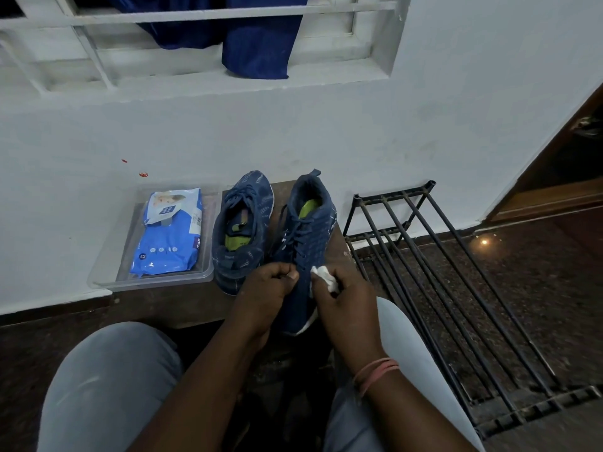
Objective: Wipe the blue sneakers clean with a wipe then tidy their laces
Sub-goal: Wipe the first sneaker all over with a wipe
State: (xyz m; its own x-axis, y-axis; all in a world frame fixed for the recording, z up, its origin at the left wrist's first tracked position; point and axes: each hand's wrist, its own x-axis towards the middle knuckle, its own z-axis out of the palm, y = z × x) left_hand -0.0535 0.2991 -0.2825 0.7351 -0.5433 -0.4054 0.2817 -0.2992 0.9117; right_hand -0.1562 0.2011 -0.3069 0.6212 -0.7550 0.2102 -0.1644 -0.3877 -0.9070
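Two blue sneakers stand on a low brown stool (pixel 182 303). The left sneaker (pixel 239 230) points away from me, with a green insole showing. The right sneaker (pixel 310 236) has its toe toward me, and its dark laces run down the middle. My left hand (pixel 266 288) has its fingers curled at the toe end of the right sneaker's lacing; whether it pinches a lace I cannot tell. My right hand (pixel 342 298) grips a crumpled white wipe (pixel 324 277) against the same shoe's toe area.
A clear plastic tray (pixel 107 275) with a blue pack of wipes (pixel 169 231) sits left of the sneakers. A black metal shoe rack (pixel 434 282) lies on the dark floor to the right. My knees in grey trousers flank the stool. A white wall stands behind.
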